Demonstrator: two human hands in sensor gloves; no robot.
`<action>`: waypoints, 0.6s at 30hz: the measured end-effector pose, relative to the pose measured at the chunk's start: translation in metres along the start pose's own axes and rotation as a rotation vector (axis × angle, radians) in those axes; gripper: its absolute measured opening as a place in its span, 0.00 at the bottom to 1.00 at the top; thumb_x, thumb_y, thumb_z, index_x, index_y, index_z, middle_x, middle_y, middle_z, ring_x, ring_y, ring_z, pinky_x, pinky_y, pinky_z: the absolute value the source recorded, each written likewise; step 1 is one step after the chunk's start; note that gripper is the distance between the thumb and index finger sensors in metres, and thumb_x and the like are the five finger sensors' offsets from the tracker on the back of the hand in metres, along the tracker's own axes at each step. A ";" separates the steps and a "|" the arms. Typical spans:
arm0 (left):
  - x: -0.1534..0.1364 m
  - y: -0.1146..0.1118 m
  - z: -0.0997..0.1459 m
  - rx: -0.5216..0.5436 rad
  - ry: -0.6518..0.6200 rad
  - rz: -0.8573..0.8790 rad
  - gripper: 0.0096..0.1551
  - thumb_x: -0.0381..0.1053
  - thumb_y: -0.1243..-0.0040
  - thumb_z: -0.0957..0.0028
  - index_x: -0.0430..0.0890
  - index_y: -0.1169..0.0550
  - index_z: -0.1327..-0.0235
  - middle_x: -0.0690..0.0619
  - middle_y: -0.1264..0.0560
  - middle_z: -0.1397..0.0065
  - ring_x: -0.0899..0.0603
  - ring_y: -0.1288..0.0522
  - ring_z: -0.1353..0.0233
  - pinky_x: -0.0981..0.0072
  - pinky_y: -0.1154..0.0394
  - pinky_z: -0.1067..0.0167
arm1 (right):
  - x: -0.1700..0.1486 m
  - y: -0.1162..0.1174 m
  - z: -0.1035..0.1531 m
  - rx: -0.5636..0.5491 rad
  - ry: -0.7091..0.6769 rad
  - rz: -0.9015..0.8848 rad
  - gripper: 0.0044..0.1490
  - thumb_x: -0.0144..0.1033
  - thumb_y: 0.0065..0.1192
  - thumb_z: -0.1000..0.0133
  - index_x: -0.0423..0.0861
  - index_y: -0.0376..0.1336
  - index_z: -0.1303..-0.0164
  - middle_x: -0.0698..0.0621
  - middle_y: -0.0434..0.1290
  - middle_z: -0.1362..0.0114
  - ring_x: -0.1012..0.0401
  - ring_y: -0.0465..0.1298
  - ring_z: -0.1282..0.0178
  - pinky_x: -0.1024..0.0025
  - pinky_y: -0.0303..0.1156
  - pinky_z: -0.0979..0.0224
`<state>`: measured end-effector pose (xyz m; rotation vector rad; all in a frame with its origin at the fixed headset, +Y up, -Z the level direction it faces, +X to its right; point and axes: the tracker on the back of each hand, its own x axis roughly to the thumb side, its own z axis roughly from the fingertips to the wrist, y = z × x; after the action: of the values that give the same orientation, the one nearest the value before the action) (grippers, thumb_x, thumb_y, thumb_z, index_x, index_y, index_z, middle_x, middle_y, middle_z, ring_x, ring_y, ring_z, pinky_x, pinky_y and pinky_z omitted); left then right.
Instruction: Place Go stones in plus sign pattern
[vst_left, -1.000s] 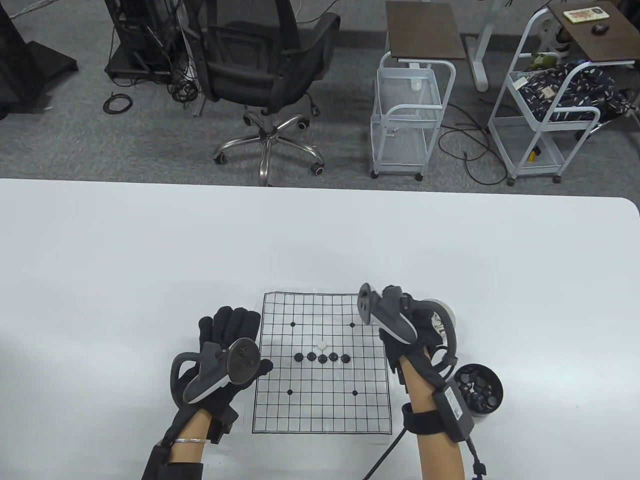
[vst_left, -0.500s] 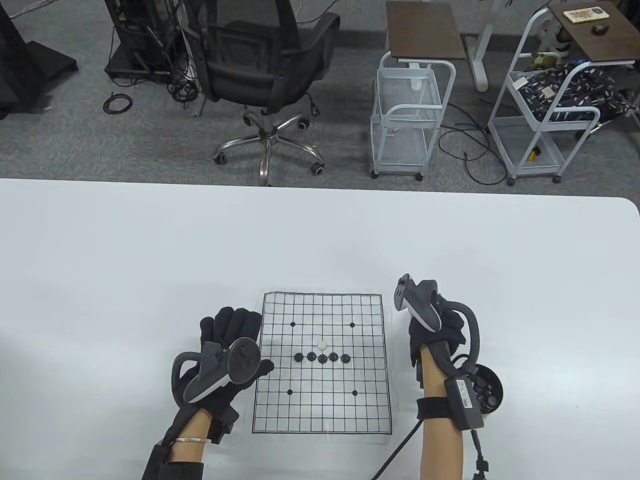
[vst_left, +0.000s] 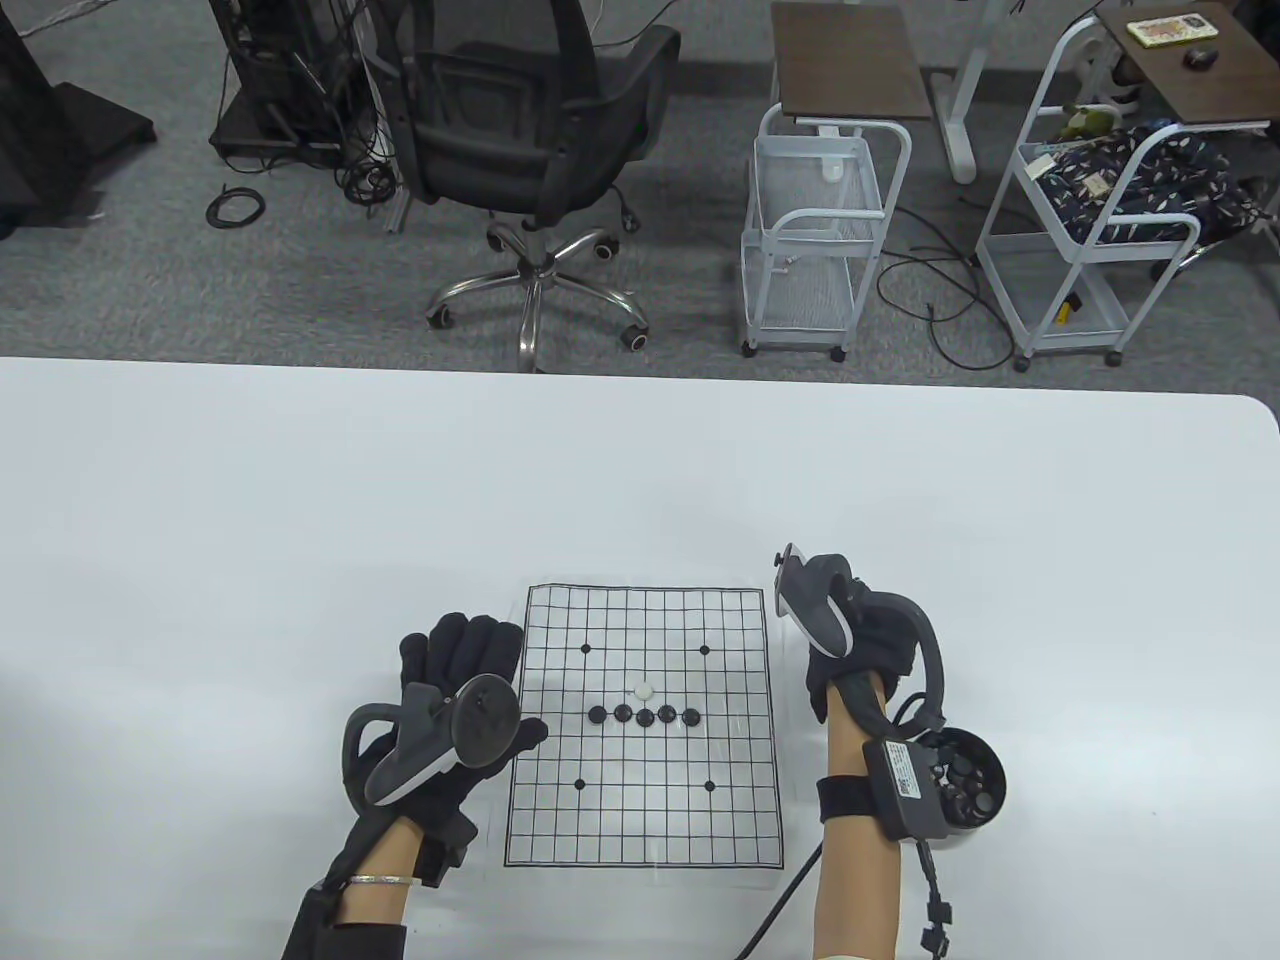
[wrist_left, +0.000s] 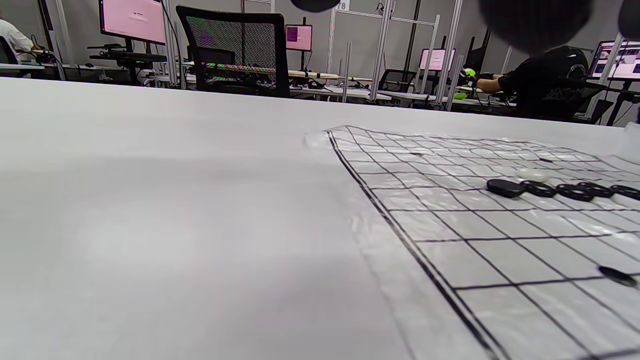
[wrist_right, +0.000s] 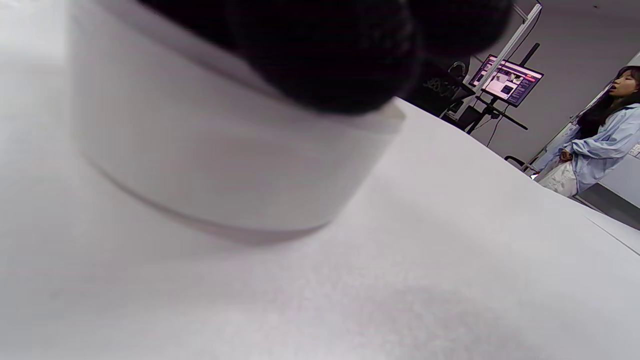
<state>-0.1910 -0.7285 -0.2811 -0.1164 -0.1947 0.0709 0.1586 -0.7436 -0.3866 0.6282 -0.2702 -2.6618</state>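
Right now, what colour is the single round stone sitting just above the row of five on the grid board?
White: the single round stone shows best in the table view.

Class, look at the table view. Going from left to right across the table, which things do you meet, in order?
left hand → Go board with a row of black stones → right hand → bowl of black stones

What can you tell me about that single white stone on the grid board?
The white stone is a small, round, smooth, glossy disc lying flat on the grid board. It sits on a line crossing just above the middle of the row of five black stones, close to the centre one, though whether they touch is unclear. It is the only white stone on the board. In the left wrist view it shows as a pale low dome. Neither hand touches it.
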 end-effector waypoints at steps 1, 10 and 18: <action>0.000 0.000 0.000 0.000 0.000 0.001 0.55 0.73 0.53 0.53 0.52 0.55 0.17 0.45 0.53 0.09 0.31 0.55 0.12 0.33 0.59 0.20 | 0.000 0.000 0.000 0.005 0.001 0.001 0.26 0.39 0.73 0.51 0.48 0.71 0.43 0.50 0.82 0.47 0.69 0.80 0.74 0.66 0.76 0.53; 0.000 0.000 0.000 -0.002 -0.003 -0.002 0.55 0.73 0.53 0.53 0.52 0.55 0.17 0.45 0.53 0.09 0.31 0.54 0.12 0.33 0.59 0.20 | -0.001 -0.005 0.003 0.085 -0.020 0.044 0.29 0.44 0.65 0.47 0.46 0.68 0.37 0.46 0.80 0.40 0.69 0.80 0.70 0.63 0.76 0.51; 0.000 0.000 -0.001 0.004 -0.011 0.007 0.55 0.73 0.53 0.53 0.52 0.55 0.17 0.45 0.53 0.09 0.31 0.54 0.12 0.33 0.59 0.20 | 0.002 -0.006 0.005 0.027 -0.018 0.066 0.25 0.41 0.66 0.46 0.42 0.71 0.43 0.46 0.81 0.45 0.67 0.80 0.74 0.63 0.76 0.52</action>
<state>-0.1907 -0.7282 -0.2816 -0.1132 -0.2050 0.0790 0.1530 -0.7382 -0.3844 0.5929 -0.3265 -2.6054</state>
